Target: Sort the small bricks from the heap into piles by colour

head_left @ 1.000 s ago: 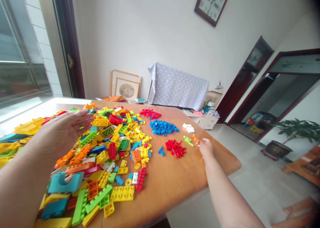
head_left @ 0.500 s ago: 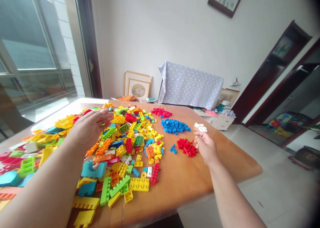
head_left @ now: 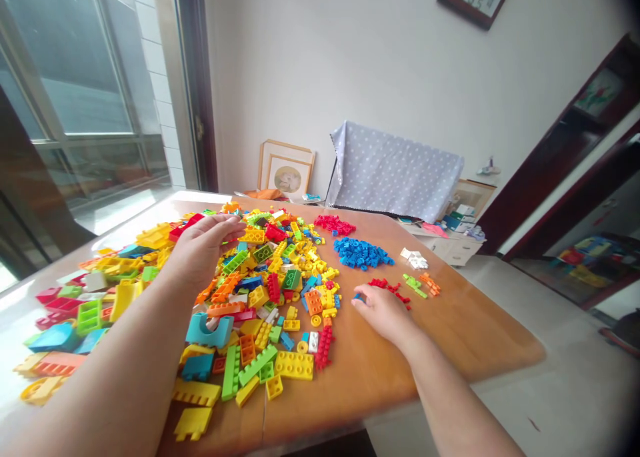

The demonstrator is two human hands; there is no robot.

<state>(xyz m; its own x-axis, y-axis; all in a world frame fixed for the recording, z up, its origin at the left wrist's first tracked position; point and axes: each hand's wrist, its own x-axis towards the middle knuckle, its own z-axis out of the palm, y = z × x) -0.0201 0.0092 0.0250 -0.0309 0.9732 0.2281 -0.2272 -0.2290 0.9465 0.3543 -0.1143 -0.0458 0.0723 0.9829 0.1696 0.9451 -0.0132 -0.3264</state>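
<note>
My right hand (head_left: 384,310) is low over the table, thumb and fingers closed on a small blue toy brick (head_left: 358,297). Just behind it, partly hidden by the hand, lies a small heap of red bricks (head_left: 390,286). Over the large mixed pile of colourful toy bricks (head_left: 257,297) hovers my left hand (head_left: 207,242). Its fingers are stretched forward and slightly bent, with nothing visible in them. A heap of blue bricks (head_left: 363,253) sits beyond my right hand.
Pinkish-red bricks (head_left: 335,225) are heaped at the far side of the wooden table (head_left: 470,330). Small groups of white bricks (head_left: 415,259), green bricks (head_left: 415,285) and orange bricks (head_left: 430,284) lie to the right. A cloth-draped object (head_left: 395,170) stands by the wall.
My right hand has moved left and nearer, from beside the red heap to the loose blue brick, and closed on it. Green and orange bricks now show. My left hand stays over the pile.
</note>
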